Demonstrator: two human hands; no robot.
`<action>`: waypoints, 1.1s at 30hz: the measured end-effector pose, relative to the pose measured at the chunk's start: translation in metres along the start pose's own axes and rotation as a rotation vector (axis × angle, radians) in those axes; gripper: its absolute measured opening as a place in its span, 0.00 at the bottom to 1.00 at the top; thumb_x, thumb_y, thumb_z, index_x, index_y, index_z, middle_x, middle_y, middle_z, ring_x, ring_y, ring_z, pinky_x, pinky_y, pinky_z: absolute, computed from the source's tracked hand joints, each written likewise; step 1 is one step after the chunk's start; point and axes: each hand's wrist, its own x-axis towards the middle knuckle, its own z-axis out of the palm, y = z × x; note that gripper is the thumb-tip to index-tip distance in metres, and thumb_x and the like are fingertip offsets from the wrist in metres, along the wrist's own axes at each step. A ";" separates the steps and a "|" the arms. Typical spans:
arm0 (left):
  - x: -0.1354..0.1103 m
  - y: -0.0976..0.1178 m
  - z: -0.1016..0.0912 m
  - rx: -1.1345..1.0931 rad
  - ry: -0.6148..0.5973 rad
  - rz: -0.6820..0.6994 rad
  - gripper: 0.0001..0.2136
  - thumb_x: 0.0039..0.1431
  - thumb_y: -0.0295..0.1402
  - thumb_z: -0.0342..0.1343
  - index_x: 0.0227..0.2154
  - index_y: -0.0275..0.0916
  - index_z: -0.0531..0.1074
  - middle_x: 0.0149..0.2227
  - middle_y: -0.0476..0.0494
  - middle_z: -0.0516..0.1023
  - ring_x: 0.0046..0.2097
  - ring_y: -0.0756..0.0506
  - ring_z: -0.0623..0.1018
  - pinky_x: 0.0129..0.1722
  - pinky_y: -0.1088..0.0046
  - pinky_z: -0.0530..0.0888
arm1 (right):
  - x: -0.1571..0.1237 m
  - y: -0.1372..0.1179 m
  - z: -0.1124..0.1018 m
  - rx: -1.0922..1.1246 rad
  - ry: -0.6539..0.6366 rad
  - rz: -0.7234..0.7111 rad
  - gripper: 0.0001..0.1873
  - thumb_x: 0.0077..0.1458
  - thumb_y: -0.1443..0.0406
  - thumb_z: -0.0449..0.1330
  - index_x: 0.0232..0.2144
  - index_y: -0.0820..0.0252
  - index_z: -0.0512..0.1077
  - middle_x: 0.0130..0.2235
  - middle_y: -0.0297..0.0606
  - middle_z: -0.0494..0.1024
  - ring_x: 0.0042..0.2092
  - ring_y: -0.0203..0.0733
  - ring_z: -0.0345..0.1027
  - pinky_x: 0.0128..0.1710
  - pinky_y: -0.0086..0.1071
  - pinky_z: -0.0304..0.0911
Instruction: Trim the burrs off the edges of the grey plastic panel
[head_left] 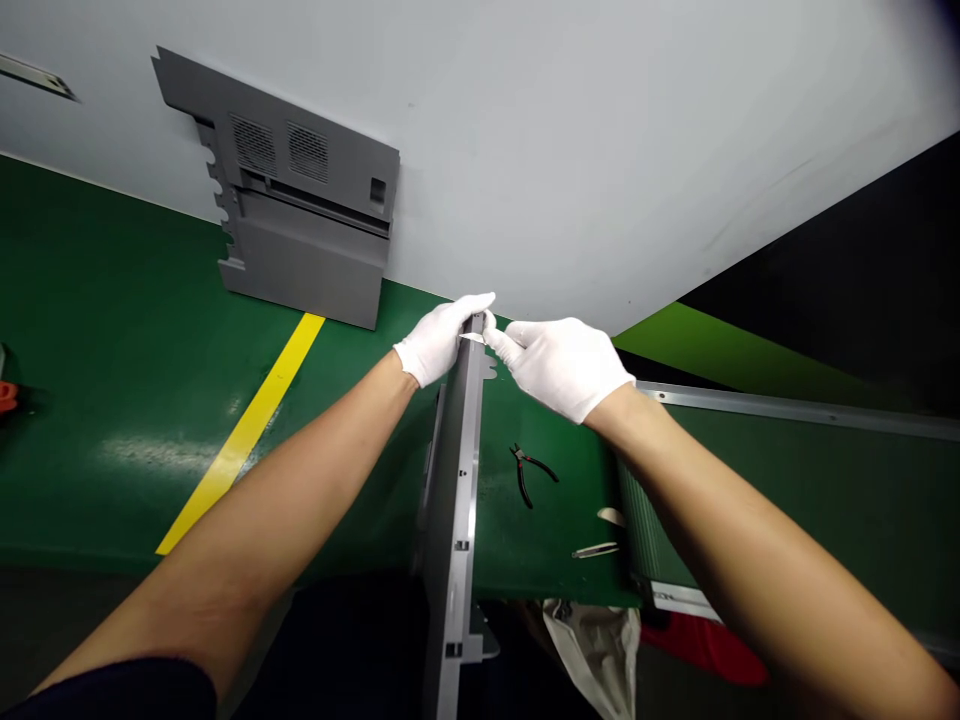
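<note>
A long grey plastic panel (457,500) stands on edge and runs from the bottom of the view up between my hands. My left hand (439,338), in a white glove, grips its far top end from the left. Wearing the same kind of glove, my right hand (562,365) pinches a small white strip (472,338) at that same top end. Whether the strip is stuck to the panel I cannot tell.
A second grey vented panel (300,210) leans on the pale wall (600,150). Black pliers (529,470) and two small white scraps (600,545) lie on the green surface (112,400) with its yellow stripe (247,430). A metal-edged green bench (825,470) is at right.
</note>
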 end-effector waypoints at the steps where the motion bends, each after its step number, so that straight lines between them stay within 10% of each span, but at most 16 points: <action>1: 0.000 0.000 0.001 0.011 -0.010 0.007 0.20 0.64 0.48 0.57 0.22 0.38 0.69 0.22 0.49 0.64 0.26 0.50 0.68 0.31 0.69 0.74 | -0.001 0.000 0.000 -0.029 0.007 -0.014 0.37 0.66 0.38 0.38 0.30 0.53 0.76 0.24 0.37 0.73 0.25 0.41 0.60 0.28 0.36 0.52; 33: 0.003 0.001 0.020 -0.011 -0.027 -0.107 0.17 0.62 0.46 0.57 0.23 0.41 0.69 0.19 0.49 0.65 0.24 0.47 0.69 0.27 0.67 0.74 | -0.021 0.014 0.000 -0.224 0.027 -0.054 0.38 0.68 0.40 0.37 0.29 0.55 0.75 0.22 0.38 0.73 0.24 0.42 0.63 0.27 0.36 0.48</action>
